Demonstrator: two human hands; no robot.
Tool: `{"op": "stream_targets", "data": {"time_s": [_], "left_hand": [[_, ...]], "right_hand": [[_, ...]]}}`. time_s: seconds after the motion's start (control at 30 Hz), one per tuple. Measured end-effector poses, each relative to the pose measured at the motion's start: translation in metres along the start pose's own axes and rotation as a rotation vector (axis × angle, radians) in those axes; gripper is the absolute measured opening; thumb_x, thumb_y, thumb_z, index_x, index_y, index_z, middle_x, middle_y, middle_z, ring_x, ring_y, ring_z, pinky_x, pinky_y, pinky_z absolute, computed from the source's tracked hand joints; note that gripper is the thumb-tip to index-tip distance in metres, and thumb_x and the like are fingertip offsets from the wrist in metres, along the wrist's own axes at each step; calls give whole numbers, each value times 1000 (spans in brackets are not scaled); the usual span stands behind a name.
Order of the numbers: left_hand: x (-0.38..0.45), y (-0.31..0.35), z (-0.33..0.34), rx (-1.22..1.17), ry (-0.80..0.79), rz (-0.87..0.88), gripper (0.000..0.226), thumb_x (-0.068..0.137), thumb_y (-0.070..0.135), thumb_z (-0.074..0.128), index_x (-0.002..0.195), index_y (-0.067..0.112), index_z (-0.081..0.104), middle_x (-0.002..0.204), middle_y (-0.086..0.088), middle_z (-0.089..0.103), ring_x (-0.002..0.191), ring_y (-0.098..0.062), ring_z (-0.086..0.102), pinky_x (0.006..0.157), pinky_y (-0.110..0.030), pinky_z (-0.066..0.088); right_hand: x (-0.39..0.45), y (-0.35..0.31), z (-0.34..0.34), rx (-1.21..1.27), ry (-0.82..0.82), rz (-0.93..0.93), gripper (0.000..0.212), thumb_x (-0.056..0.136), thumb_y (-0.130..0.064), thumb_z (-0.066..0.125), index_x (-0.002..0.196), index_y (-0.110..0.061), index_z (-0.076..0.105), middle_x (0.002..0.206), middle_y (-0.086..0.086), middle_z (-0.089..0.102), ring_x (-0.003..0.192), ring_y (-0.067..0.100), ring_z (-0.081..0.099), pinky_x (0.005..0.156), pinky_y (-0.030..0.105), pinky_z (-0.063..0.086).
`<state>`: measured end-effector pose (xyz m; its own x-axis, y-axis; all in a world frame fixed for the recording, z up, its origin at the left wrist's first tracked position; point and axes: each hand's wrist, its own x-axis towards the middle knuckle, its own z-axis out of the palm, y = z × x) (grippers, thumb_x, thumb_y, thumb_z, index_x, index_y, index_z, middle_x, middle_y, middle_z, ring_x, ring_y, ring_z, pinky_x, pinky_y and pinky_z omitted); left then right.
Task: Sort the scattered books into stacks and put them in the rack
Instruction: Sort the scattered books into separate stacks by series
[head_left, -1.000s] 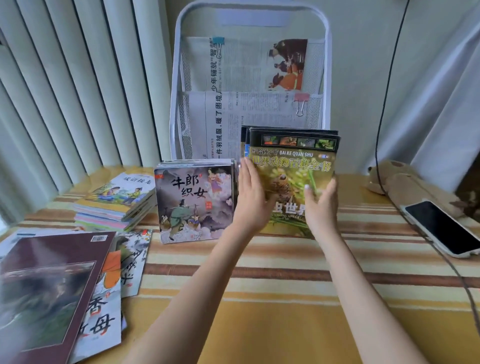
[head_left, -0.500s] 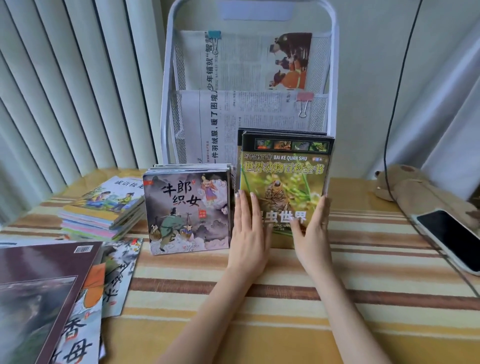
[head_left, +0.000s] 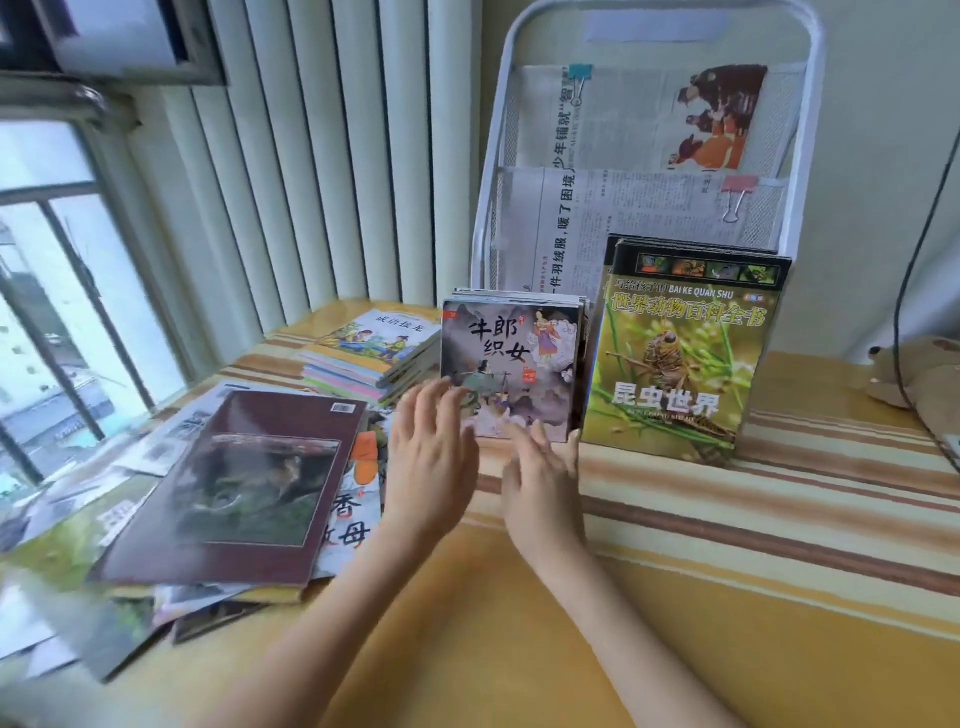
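Striped table (head_left: 779, 545) by a window, white rack (head_left: 810, 130) at 12 o'clock with upright book stacks (head_left: 675, 364) before it, scattered books (head_left: 234, 493) at 9 o'clock, left hand (head_left: 431, 462) and right hand (head_left: 543, 483) hovering centre, fingers spread wide, holding nothing.

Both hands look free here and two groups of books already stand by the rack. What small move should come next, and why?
Probably reach the left hand to the maroon book on top of the loose pile. Both it and the right hand are open and hold nothing, the green insect book stands upright at the white rack, and that pile is unsorted.
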<state>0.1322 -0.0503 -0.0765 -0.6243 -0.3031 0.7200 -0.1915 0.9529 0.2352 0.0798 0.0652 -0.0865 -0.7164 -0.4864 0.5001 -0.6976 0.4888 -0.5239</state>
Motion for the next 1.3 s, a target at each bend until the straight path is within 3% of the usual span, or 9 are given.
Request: {"op": "stream_targets", "data": {"time_s": [0.1, 0.23, 0.4, 0.63, 0.77, 0.9, 1.17, 1.23, 1.3], "left_hand": [[-9, -65, -38, 223, -105, -342, 48, 83, 27, 41, 122, 0, 49, 132, -24, 47, 123, -44, 39, 106, -54, 29], [-30, -128, -79, 321, -452, -832, 72, 92, 50, 38, 144, 2, 22, 151, -28, 19, 141, -43, 13, 111, -61, 7], [-36, -138, -99, 113, -260, -752, 49, 90, 36, 48, 124, 1, 40, 128, -28, 48, 123, -41, 36, 103, -47, 29], [-27, -164, -118, 62, -370, -892, 48, 78, 31, 65, 112, 8, 39, 115, -22, 57, 112, -43, 47, 89, -48, 43], [-28, -159, -134, 15, -229, -754, 59, 77, 8, 69, 129, 10, 41, 112, -18, 61, 106, -37, 54, 77, -36, 41], [-20, -162, -147, 159, -350, -704, 41, 76, 19, 73, 106, 5, 50, 104, -15, 62, 99, -32, 55, 73, -35, 40], [-7, -159, -151, 429, -642, -653, 40, 80, 31, 66, 111, 11, 54, 114, -16, 56, 103, -28, 52, 68, -30, 39], [0, -157, -152, 285, -613, -667, 37, 79, 26, 70, 110, 12, 57, 103, -11, 58, 83, -22, 53, 58, -25, 42], [6, -156, -155, -138, -595, -788, 26, 81, 13, 71, 105, 12, 62, 81, -5, 59, 62, -15, 52, 39, -19, 43]], "right_hand": [[-8, -47, 35, 71, -227, 16, 43, 98, -15, 34, 140, -19, 41, 139, 5, 52, 141, 18, 28, 119, 39, -3], [-13, -93, 71, 112, -391, -22, 45, 99, -18, 36, 144, -18, 35, 144, 7, 45, 141, 17, 26, 119, 40, 1], [-12, -109, 82, 65, -417, 13, 49, 97, -8, 33, 144, -21, 35, 153, 4, 29, 146, 15, 11, 116, 39, -5], [-7, -101, 77, -30, -446, -25, 56, 95, 1, 32, 140, -31, 41, 153, -3, 30, 146, 14, 10, 116, 45, -2], [-8, -100, 80, -5, -458, -17, 59, 93, 4, 31, 141, -29, 40, 153, -5, 30, 146, 13, 10, 116, 45, 3], [-8, -97, 79, -15, -481, -38, 62, 93, 4, 29, 144, -30, 34, 153, -7, 29, 146, 13, 10, 117, 47, 8], [-11, -91, 72, -5, -492, -83, 53, 97, -5, 27, 143, -32, 36, 152, -7, 32, 144, 13, 17, 117, 42, 13], [-13, -88, 72, 13, -474, -110, 53, 98, -5, 29, 141, -35, 39, 150, -6, 36, 143, 14, 22, 116, 41, 16], [-12, -84, 70, 123, -472, -106, 56, 97, 0, 31, 136, -38, 46, 147, -3, 41, 140, 16, 31, 115, 39, 23]]}}
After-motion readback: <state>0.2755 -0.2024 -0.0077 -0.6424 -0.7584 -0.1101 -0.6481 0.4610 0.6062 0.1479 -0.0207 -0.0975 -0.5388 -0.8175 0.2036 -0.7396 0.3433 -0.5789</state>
